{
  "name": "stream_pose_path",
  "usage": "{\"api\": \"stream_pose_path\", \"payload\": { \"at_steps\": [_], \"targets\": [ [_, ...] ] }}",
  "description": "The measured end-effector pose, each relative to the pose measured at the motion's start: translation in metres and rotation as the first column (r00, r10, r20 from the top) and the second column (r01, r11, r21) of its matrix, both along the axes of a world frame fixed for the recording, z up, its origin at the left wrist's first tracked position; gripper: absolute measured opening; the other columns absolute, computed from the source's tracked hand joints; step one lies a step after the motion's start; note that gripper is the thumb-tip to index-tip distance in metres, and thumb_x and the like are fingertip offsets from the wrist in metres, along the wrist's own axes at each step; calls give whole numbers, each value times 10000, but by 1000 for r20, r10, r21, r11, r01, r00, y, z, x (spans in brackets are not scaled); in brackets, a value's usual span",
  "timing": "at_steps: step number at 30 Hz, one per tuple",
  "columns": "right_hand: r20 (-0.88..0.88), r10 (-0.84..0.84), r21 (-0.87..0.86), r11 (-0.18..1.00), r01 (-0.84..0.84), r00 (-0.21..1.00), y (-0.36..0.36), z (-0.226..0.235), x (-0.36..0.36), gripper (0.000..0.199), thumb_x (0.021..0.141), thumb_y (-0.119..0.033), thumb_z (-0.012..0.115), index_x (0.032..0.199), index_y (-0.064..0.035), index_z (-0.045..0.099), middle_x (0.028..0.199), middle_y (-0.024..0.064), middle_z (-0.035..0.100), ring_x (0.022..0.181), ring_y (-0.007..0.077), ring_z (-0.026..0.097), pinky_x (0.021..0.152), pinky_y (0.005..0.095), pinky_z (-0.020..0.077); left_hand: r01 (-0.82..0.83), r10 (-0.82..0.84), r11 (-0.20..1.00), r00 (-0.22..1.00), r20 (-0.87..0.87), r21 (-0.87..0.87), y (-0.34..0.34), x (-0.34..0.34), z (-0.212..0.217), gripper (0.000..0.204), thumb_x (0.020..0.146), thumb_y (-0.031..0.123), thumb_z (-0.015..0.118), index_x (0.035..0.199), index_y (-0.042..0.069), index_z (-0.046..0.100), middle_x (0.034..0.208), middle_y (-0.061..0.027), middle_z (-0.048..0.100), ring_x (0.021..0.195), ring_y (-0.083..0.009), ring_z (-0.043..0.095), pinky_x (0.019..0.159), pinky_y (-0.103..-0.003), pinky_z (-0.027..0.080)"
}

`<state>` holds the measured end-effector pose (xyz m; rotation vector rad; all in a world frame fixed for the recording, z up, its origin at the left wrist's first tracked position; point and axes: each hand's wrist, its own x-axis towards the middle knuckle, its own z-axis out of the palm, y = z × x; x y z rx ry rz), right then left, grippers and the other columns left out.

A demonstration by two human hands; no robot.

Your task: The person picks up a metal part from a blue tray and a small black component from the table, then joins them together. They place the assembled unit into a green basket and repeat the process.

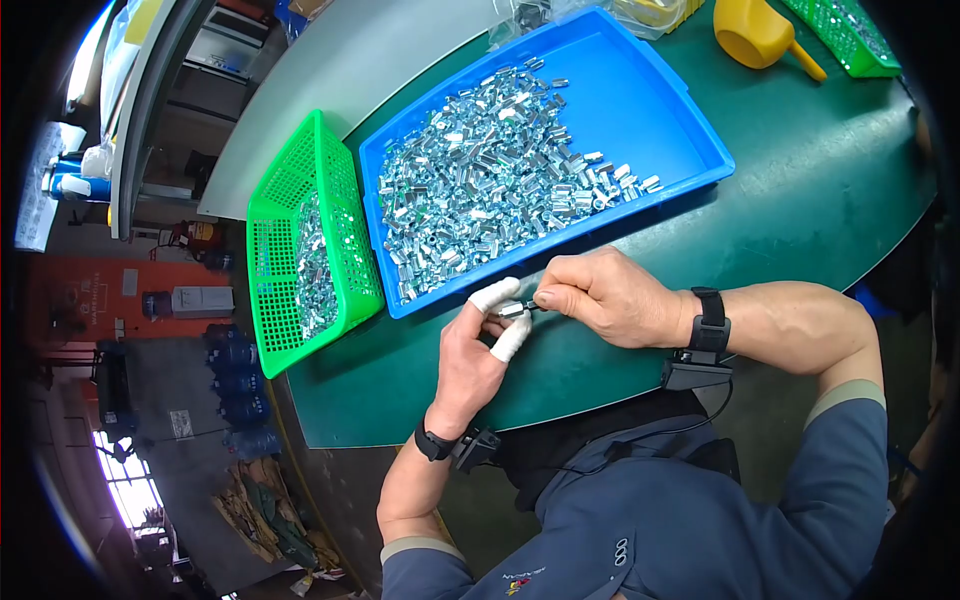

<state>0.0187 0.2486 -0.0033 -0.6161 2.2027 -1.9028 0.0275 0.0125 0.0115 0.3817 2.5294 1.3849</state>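
Observation:
My left hand [468, 368], with white covers on the thumb and a finger, pinches a small silvery hexagonal metal sleeve [512, 311]. My right hand [622, 300] is closed on a thin dark piece [533, 305] that meets the sleeve's right end. Most of that piece is hidden by the fingers, so its kind and how deep it sits cannot be told. Both hands are above the table, just in front of a blue tray [645, 100]. A heap of similar metal sleeves [490, 165] fills the tray's left and middle.
To the left of the tray leans a green perforated basket [350, 270] holding more metal pieces. A yellow scoop [752, 35] and another green basket [850, 45] are at the far right. The green table [800, 190] curves along its near edge. Wrist straps carry small black devices.

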Motion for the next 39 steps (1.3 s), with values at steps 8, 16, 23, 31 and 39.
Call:
{"api": "stream_pose_path", "payload": {
  "at_steps": [8,16,23,31,39],
  "targets": [
    [-39,24,-6,1000,-24,999,-2,0,1,229,1029,-225,619,941,-18,663,762,146,661,698,306,647,638,388,492,38,-44,995,997,58,88,-10,0,-6,449,947,17,708,1373,-12,567,1107,-94,706,940,-140,693,857,-277,571],
    [-34,8,5,1000,-7,999,-2,2,0,229,1026,-229,625,950,-18,669,757,144,660,681,299,639,636,385,493,65,-75,987,995,66,147,-11,0,-6,425,957,35,707,1360,-7,582,1096,-98,716,932,-144,699,839,-282,576],
    [-42,-37,38,999,39,998,9,2,1,198,1023,-221,622,959,-43,680,766,162,660,675,329,634,630,404,493,97,-98,995,995,12,38,-2,-4,0,360,956,50,713,1302,-4,627,1026,-80,729,883,-142,702,800,-290,576],
    [-169,-22,55,998,31,985,-16,-16,0,284,1031,-315,573,942,-60,659,767,178,653,754,404,646,656,465,487,78,-76,997,990,-115,12,-7,-2,14,145,946,126,723,1022,4,704,877,-65,721,777,-156,669,711,-308,528],
    [-28,-46,-49,998,45,999,-2,-5,-2,353,1007,-302,574,817,-13,646,737,180,658,735,391,651,653,474,483,186,-166,982,933,-320,33,0,-18,-8,220,998,199,691,1039,-16,669,859,-57,688,764,-149,656,699,-273,516]
  ]
}}
